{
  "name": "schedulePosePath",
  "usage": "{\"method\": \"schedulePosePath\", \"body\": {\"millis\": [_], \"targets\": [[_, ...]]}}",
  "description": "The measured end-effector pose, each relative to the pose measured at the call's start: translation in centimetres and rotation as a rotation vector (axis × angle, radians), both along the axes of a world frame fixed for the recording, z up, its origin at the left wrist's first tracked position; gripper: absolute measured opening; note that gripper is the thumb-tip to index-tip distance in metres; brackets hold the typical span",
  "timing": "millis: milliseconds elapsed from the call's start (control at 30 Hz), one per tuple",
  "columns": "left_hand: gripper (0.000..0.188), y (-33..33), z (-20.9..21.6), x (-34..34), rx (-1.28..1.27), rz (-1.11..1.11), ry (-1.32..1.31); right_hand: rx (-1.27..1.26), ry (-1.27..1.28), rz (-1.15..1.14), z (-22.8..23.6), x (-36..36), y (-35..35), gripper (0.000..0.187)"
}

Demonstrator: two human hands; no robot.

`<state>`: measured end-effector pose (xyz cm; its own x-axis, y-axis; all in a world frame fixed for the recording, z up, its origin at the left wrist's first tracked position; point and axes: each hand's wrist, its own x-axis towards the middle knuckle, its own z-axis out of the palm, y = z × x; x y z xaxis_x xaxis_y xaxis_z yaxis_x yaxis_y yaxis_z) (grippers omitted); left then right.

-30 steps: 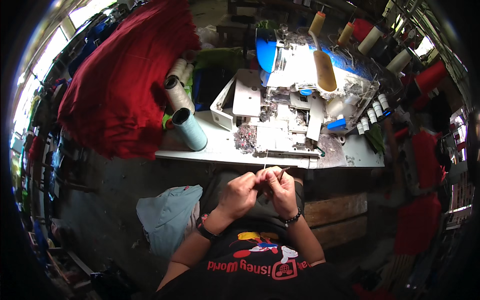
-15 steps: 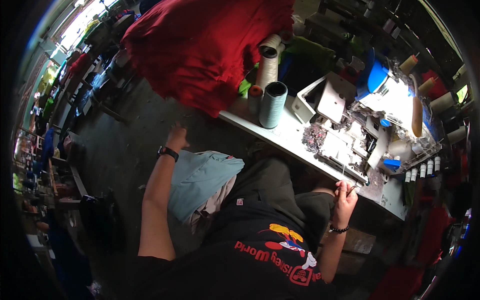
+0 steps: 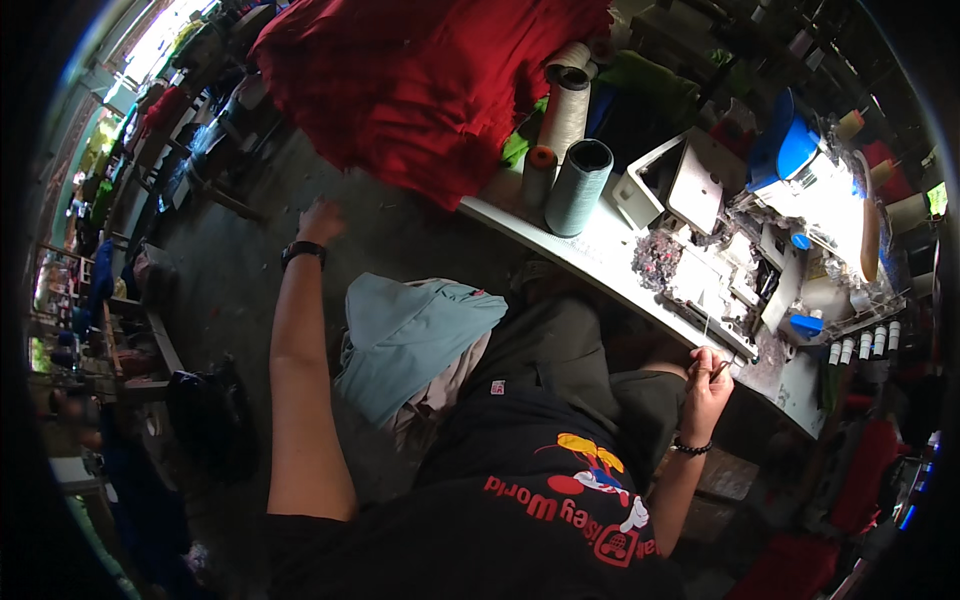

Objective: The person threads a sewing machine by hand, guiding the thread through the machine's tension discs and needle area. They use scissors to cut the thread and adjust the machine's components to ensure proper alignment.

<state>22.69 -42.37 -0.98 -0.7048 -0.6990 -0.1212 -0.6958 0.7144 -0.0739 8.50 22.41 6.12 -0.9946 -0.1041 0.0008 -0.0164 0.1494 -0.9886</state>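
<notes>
My left hand [image 3: 322, 222], with a dark watch on its wrist, is stretched out over the floor at the left. Its fingers are smeared, and no object shows in it. Closer to me, a light blue cloth [image 3: 410, 335] lies beside my thigh, over a beige one. My right hand [image 3: 707, 388] is closed at the front edge of the white sewing table [image 3: 560, 247], around a small dark metal tool [image 3: 719, 370] whose kind I cannot make out. Just beyond that hand stands the brightly lit sewing machine [image 3: 790, 250], its working parts covered in lint.
A large heap of red cloth [image 3: 400, 90] hangs over the table's far left end. Thread cones, one grey-green [image 3: 580, 190] and one cream [image 3: 566, 115], stand beside it. A tuft of thread scraps [image 3: 656, 258] sits near the machine. A wooden frame [image 3: 155, 340] stands at the far left.
My left hand has moved left and farther out, away from the light blue cloth. My right hand stays near the table edge, still closed. The whole view has shifted slightly.
</notes>
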Motion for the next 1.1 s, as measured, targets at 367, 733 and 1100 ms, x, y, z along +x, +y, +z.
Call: {"method": "schedulePosePath", "body": {"millis": [367,733,1100], "targets": [[0.031,0.1,1.7,1.3,0.017,0.206,0.013,0.022,0.03,-0.004,0.5,0.6,-0.3,0.018],[0.03,-0.8,2.4,2.4,-0.131,0.27,0.022,0.03,0.015,0.002,-0.8,1.0,0.3,0.018],[0.027,12.6,8.8,-0.5,-0.17,-0.114,0.47,0.031,0.11,0.011,1.3,3.0,-1.1,0.016]]}}
